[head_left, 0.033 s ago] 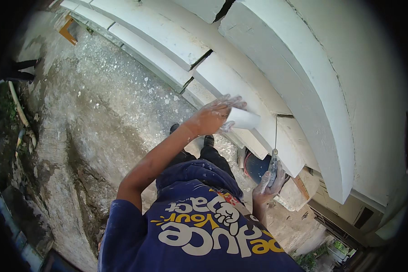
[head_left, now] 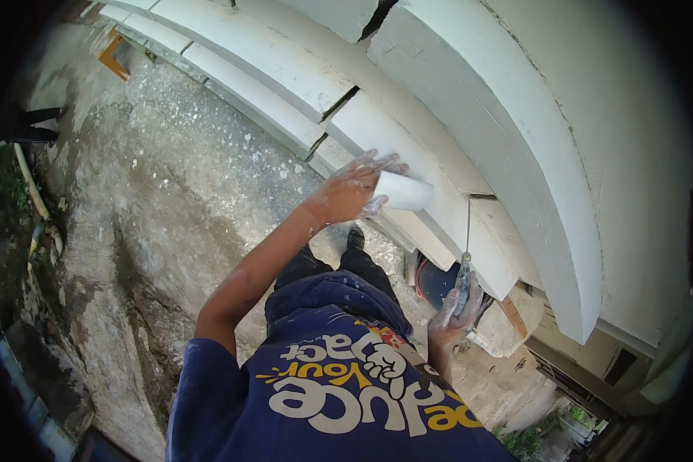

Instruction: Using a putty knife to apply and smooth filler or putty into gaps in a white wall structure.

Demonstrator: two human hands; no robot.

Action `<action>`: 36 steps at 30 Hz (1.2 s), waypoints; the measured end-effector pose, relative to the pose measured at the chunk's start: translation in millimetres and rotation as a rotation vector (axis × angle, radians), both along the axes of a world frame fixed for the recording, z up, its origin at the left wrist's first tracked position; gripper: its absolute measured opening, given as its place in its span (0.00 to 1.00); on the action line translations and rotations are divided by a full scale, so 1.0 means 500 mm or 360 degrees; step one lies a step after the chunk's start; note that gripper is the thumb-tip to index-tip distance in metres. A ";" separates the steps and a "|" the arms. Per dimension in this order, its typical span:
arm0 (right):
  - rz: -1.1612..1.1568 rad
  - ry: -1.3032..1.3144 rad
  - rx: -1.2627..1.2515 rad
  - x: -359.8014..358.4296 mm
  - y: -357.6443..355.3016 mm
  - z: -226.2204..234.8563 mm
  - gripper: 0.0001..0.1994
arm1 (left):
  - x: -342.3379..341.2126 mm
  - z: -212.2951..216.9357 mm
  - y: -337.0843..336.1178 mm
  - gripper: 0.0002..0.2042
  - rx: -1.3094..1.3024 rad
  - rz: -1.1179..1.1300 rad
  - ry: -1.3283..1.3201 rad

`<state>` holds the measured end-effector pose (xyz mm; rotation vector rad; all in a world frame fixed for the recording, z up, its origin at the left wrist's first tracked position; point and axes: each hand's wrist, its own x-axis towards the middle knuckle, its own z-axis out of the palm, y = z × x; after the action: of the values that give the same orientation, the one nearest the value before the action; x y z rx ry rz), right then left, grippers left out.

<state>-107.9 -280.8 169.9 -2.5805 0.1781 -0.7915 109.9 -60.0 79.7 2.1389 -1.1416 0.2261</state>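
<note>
Clearly, in the head view, the person's left hand (head_left: 350, 191), dusted with white, is closed around the near end of a white, smooth, gently curved sheet (head_left: 405, 191); its thumb lies below and its fingers stretch out above. What the sheet is made of I cannot tell. It sits over the edge of a long, white, straight-edged ledge (head_left: 396, 127) that runs diagonally past the hand.

Farther right, the right hand (head_left: 454, 314), likewise smeared white, is clamped around the grey, stained handle of a slim tool with a thin metal blade (head_left: 465, 269). The thumb lies along the handle, and the blade points away from the person, seen nearly edge-on against the ledge. Whether it touches the surface I cannot tell.

Just beside the right hand, partly hidden under the ledge, is a dark, round container with a reddish rim (head_left: 436, 286). Above the ledge curves a broad, white-and-grey block (head_left: 477, 115). Grey, white-spattered concrete ground (head_left: 200, 146) spreads to the left, where a person's dark-clad legs (head_left: 37, 134) show near the rim.
</note>
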 end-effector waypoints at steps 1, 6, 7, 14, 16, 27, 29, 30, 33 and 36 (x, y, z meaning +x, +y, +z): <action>-0.0087 0.0070 0.0137 -0.007 0.004 -0.012 0.21 | 0.026 -0.001 0.036 0.18 -0.0088 0.0081 0.0038; -0.0251 0.0049 0.0297 -0.002 0.027 -0.049 0.20 | 0.093 0.006 0.212 0.17 -0.0147 0.0673 0.0175; -0.0190 -0.0037 0.0192 -0.001 0.021 -0.061 0.19 | 0.087 0.010 0.203 0.17 -0.0140 0.0647 0.0163; -0.0097 -0.0306 0.0164 0.000 -0.004 -0.068 0.22 | -0.035 0.027 -0.063 0.22 -0.0018 0.0515 0.0216; -0.0163 -0.0313 0.0198 -0.007 -0.016 -0.069 0.23 | -0.084 0.056 -0.143 0.20 0.0211 0.0235 0.0295; -0.0650 -0.0431 0.1057 -0.086 -0.057 -0.086 0.24 | -0.251 0.060 -0.231 0.20 0.0001 -0.0970 0.0778; -0.0616 -0.0630 0.1491 -0.080 -0.047 -0.080 0.24 | -0.265 0.074 -0.219 0.21 0.0119 -0.1106 0.0829; -0.0635 -0.0639 0.1507 -0.081 -0.047 -0.084 0.24 | -0.273 0.078 -0.216 0.21 0.0142 -0.1118 0.0833; -0.0779 -0.0542 0.1486 -0.085 -0.049 -0.088 0.24 | -0.296 0.075 -0.206 0.21 0.0194 -0.1098 0.0760; -0.0815 -0.0549 0.1501 -0.071 -0.039 -0.099 0.23 | -0.306 0.069 -0.204 0.22 0.0219 -0.1058 0.0499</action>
<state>-143.6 -300.3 120.4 -1.4928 0.8855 -0.9923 -43.1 -161.8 114.3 1.7018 -1.6219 -0.4818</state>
